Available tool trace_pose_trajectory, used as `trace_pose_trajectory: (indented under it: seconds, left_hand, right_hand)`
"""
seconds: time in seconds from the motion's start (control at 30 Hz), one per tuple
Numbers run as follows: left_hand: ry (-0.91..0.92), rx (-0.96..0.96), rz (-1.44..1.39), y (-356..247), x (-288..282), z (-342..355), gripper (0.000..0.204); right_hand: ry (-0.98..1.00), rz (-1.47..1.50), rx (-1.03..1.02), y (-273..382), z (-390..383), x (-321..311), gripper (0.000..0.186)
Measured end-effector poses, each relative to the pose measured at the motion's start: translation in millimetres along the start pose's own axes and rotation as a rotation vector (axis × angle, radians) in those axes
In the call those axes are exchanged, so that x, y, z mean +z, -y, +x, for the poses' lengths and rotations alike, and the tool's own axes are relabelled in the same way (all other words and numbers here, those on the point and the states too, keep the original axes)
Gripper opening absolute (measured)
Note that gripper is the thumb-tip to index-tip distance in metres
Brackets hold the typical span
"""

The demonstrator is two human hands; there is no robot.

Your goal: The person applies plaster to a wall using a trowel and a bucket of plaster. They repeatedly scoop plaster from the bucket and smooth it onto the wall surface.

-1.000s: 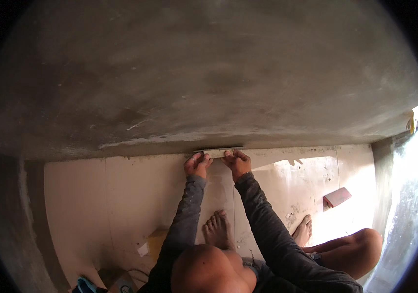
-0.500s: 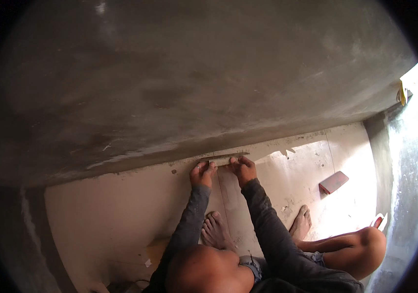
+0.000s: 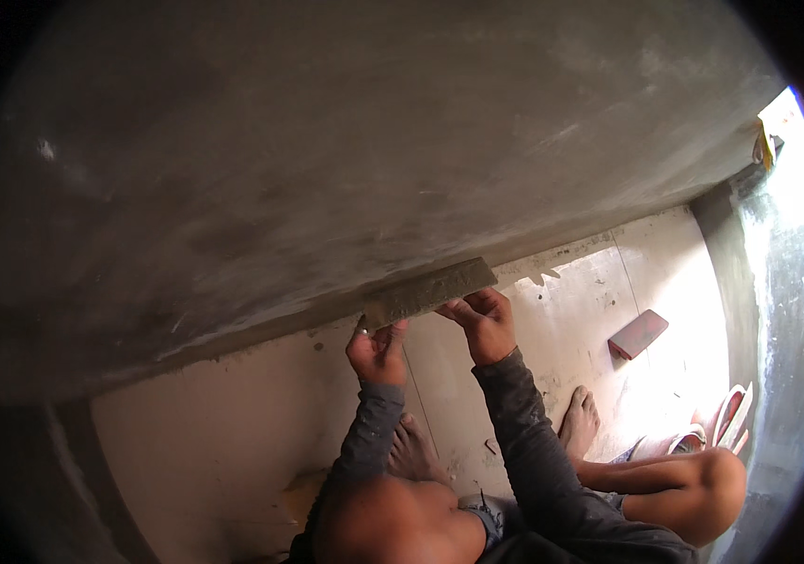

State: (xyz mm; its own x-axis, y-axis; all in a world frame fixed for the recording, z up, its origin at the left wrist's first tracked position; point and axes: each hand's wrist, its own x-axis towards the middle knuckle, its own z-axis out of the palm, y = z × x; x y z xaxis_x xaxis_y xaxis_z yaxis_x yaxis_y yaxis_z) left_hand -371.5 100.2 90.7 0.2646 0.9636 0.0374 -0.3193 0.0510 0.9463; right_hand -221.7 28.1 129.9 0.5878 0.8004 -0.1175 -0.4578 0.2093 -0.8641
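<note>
My left hand [image 3: 376, 350] grips the left end of a long flat trowel-like strip [image 3: 428, 288], its visible face coated with grey mortar. My right hand [image 3: 485, 329] holds the same strip right of the middle, with fingers on its lower edge. The strip is slightly tilted, higher at the right, along the foot of a grey plastered wall [image 3: 327, 141], where it hides part of the seam with the pale tiled floor [image 3: 214, 414]. Whether it touches the wall, I cannot tell.
A red and grey block [image 3: 637, 333] lies on the floor to the right. Curved pale objects [image 3: 729, 414] sit at the lower right beside the sunlit side wall [image 3: 778, 301]. My bare feet [image 3: 579, 423] and bent knees are below. A yellow item [image 3: 763, 141] hangs at upper right.
Both hands have turned the strip, so its coated face now shows broadly, and its right end is higher. The whole view has rotated, bringing more pale objects in at the right.
</note>
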Motion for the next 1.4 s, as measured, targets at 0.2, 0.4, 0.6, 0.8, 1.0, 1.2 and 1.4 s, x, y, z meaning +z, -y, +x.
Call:
trace_pose_trajectory:
  seconds: [0.2, 0.4, 0.6, 0.8, 1.0, 1.2, 1.4]
  left_hand:
    - [0.049, -0.494, -0.029, 60, 10, -7, 0.027]
    - [0.044, -0.541, -0.116, 129, 23, 6, 0.026]
    - [0.026, -0.548, -0.118, 126, 49, 27, 0.024]
    - [0.093, -0.118, -0.102, 49, 77, -4, 0.034]
    - [0.129, -0.532, -0.042, 90, 94, -12, 0.027]
    - [0.104, -0.630, -0.169, 146, 102, 2, 0.026]
    - [0.138, -0.481, -0.150, 83, 138, 13, 0.026]
  right_hand:
    - [-0.247, 0.044, 0.264, -40, 11, -59, 0.017]
    - [-0.280, -0.009, 0.313, -72, 35, -114, 0.016]
    - [-0.270, -0.142, 0.327, -49, 62, -111, 0.020]
    - [-0.168, -0.029, 0.096, 32, 21, -85, 0.021]
    - [-0.282, -0.068, 0.232, 16, 26, -127, 0.024]
    - [-0.404, 0.023, 0.351, -17, 62, -170, 0.040]
    - [-0.382, -0.045, 0.212, 51, 59, -140, 0.028]
